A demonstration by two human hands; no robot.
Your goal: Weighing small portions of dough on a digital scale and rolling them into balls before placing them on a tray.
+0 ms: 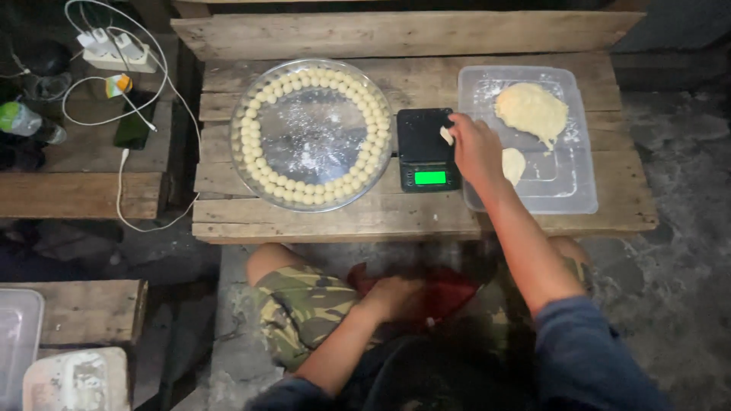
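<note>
At the bottom centre of the frame, our left hand [392, 295] rests in the lap against a red cloth [442, 293], fingers curled loosely; we cannot tell whether it holds anything. Camouflage shorts [293, 304] cover the knee at lower left of centre.

Moving up, our right arm extends from the lower right to the wooden table [304, 221]. Our right hand [476, 148] sits at centre right, over the right edge of a black digital scale [428, 148], with its fingertips pinched together on a small piece of dough [447, 135] held just above the scale platform. The scale display glows green at its near edge.

Just right of the hand, a clear plastic tray [571, 190] lies on the table. It contains a small dough lump [514, 164] partly hidden behind the hand and, farther back, a large dough mass [531, 110].

Left of the scale, touching or nearly touching it, a round glass dish [312, 133] holds dough balls [255, 144] arranged in a ring along its rim; the centre is dusted with flour.

In the upper left of the frame, a power strip [114, 49] with white cables and a dark phone [133, 125] lie on a separate bench.
</note>
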